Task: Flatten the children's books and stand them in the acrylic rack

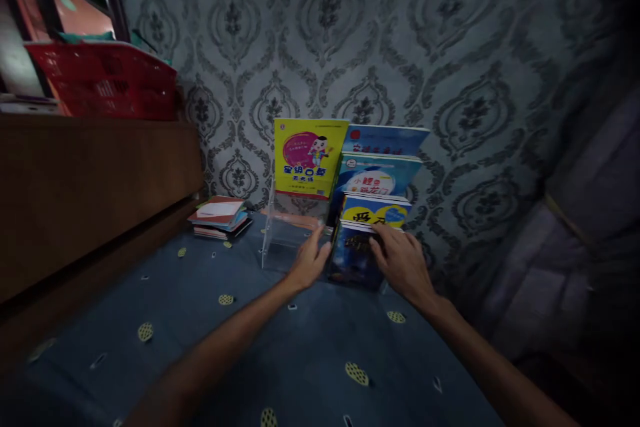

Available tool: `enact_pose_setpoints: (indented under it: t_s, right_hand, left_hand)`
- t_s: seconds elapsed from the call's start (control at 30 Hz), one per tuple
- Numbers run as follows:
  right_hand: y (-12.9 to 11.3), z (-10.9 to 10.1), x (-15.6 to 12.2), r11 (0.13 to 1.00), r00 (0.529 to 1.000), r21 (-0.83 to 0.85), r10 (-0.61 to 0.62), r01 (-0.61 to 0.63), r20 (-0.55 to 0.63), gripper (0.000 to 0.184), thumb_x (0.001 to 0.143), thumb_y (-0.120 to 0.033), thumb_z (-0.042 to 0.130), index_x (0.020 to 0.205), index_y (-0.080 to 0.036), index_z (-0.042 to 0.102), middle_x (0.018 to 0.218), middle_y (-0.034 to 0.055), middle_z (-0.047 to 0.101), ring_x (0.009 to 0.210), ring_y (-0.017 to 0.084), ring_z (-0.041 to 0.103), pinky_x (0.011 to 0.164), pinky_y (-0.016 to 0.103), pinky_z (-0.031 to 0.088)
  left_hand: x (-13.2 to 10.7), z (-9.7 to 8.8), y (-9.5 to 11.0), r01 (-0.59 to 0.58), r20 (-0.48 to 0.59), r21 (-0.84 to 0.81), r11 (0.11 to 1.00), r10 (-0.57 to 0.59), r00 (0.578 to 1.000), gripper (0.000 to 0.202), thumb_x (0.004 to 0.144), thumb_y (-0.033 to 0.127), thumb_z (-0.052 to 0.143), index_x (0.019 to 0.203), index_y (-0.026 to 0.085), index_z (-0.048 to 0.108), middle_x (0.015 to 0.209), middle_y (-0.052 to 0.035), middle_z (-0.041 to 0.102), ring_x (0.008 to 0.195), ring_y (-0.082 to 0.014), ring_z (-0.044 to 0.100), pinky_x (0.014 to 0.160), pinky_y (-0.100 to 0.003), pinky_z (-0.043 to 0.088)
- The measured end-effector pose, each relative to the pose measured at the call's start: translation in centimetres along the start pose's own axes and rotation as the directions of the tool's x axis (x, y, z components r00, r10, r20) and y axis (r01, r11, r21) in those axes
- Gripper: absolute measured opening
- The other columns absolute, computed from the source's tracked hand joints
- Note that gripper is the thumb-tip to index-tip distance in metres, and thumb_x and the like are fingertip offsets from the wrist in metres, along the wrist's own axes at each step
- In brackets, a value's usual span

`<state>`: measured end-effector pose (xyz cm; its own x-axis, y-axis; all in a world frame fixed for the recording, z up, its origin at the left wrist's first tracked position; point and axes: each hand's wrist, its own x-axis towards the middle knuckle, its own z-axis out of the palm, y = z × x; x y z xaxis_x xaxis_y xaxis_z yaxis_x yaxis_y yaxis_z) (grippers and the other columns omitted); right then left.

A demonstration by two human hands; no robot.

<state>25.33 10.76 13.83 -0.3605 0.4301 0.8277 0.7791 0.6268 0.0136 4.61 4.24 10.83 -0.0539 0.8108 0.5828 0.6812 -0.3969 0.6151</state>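
Our right hand (404, 263) is nearer, at the upper right of the dark book (351, 257), grip we can't tell; our left hand (309, 263) sits open, just left. The book tilts back, long axis rising away, at the rack's (268, 230) near side.

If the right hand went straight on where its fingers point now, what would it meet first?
Probably the yellow-and-blue book, just behind the dark blue book whose top edge the right hand seems to touch; depth is hard to judge.
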Motion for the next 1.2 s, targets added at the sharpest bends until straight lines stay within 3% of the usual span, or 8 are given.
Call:
enact_pose_setpoints:
  t_s: [0.13, 0.23, 0.3, 0.4, 0.57, 0.87, 1.03, 1.2]
  right_hand:
    - [-1.5, -1.0, -1.9, 0.995, 0.99, 0.055, -0.081, 0.088, -0.118, 0.037, 0.1, -0.032, 0.037, 0.127, -0.017, 0.058, 0.129, 0.0162, 0.066, 0.123, 0.03, 0.059, 0.104, 0.054, 0.043]
    - [-3.7, -1.3, -4.5, 0.983, 0.978, 0.13, -0.108, 0.132, -0.178, 0.035, 0.099, -0.028, 0.042, 0.129, -0.022, 0.057, 0.127, 0.0123, 0.067, 0.119, 0.027, 0.062, 0.104, 0.051, 0.047]
    - [-5.5, -1.1, -6.7, 0.967, 0.979, 0.189, -0.142, 0.169, -0.149, 0.037, 0.098, -0.022, 0.043, 0.132, -0.026, 0.055, 0.123, 0.0092, 0.069, 0.115, 0.025, 0.065, 0.099, 0.048, 0.053]
    - [-8.4, -0.1, -10.0, 0.93, 0.984, 0.324, -0.177, 0.175, -0.025, 0.038, 0.097, -0.019, 0.043, 0.132, -0.026, 0.055, 0.122, 0.0091, 0.07, 0.113, 0.026, 0.067, 0.091, 0.046, 0.06]
    - [-11.9, 2.0, -13.7, 0.887, 0.958, 0.461, -0.147, 0.016, 0.248, 0.032, 0.098, -0.023, 0.047, 0.126, -0.024, 0.064, 0.124, 0.0112, 0.07, 0.117, 0.028, 0.066, 0.097, 0.05, 0.057]
    - [-12.2, 3.0, -15.2, 0.789, 0.956, 0.611, -0.128, -0.063, 0.264, 0.033, 0.096, -0.022, 0.052, 0.126, -0.028, 0.064, 0.123, 0.0092, 0.071, 0.116, 0.027, 0.067, 0.101, 0.05, 0.056]
    - [-12.1, 3.2, -15.3, 0.762, 0.954, 0.638, -0.095, -0.115, 0.285, 0.03, 0.098, -0.025, 0.05, 0.122, -0.025, 0.066, 0.118, 0.0101, 0.073, 0.113, 0.027, 0.068, 0.1, 0.05, 0.056]
    - [-12.3, 2.8, -14.5, 0.733, 0.932, 0.655, -0.082, -0.184, 0.354, 0.03, 0.098, -0.028, 0.047, 0.118, -0.024, 0.069, 0.116, 0.0116, 0.073, 0.11, 0.027, 0.069, 0.098, 0.051, 0.056]
  left_hand:
    - [-1.8, -7.6, -4.4, 0.084, -0.08, 0.209, 0.974, -0.069, 0.994, 0.037, 0.1, 0.024, 0.035, 0.13, 0.021, 0.057, 0.133, -0.0071, 0.063, 0.123, -0.0202, 0.059, 0.105, -0.031, 0.047]
    - [-1.9, -13.0, -9.2, 0.24, -0.168, 0.399, 0.885, -0.187, 0.968, 0.038, 0.095, 0.017, 0.04, 0.13, 0.015, 0.054, 0.134, -0.0139, 0.06, 0.127, -0.0243, 0.055, 0.108, -0.04, 0.043]
    - [-1.7, -15.7, -12.4, 0.344, -0.212, 0.515, 0.785, -0.272, 0.938, 0.046, 0.09, 0.014, 0.044, 0.135, 0.009, 0.049, 0.141, -0.0227, 0.052, 0.135, -0.0324, 0.046, 0.109, -0.053, 0.039]
    - [-1.4, -18.3, -16.1, 0.399, -0.206, 0.653, 0.644, -0.356, 0.912, 0.059, 0.085, 0.012, 0.048, 0.143, 0.006, 0.04, 0.154, -0.0295, 0.032, 0.146, -0.0424, 0.027, 0.106, -0.073, 0.026]
    - [-0.8, -19.7, -19.3, 0.288, -0.076, 0.808, 0.514, -0.394, 0.916, 0.059, 0.089, 0.007, 0.037, 0.147, 0.013, 0.039, 0.153, -0.0245, 0.039, 0.145, -0.0385, 0.03, 0.106, -0.077, 0.021]
    - [0.2, -21.1, -19.0, 0.06, 0.091, 0.923, 0.38, -0.367, 0.926, 0.046, 0.089, 0.001, 0.037, 0.132, 0.008, 0.053, 0.13, -0.0248, 0.061, 0.118, -0.0333, 0.061, 0.11, -0.056, 0.028]
    - [-1.2, -21.0, -16.4, -0.024, 0.155, 0.945, 0.326, -0.382, 0.911, 0.038, 0.09, 0.0, 0.036, 0.12, 0.005, 0.058, 0.114, -0.0238, 0.068, 0.104, -0.0316, 0.065, 0.102, -0.049, 0.036]
    - [-4.5, -19.8, -12.2, -0.137, 0.259, 0.939, 0.317, -0.385, 0.886, 0.032, 0.087, 0.0, 0.044, 0.114, 0.004, 0.06, 0.102, -0.021, 0.072, 0.096, -0.0289, 0.068, 0.102, -0.046, 0.035]
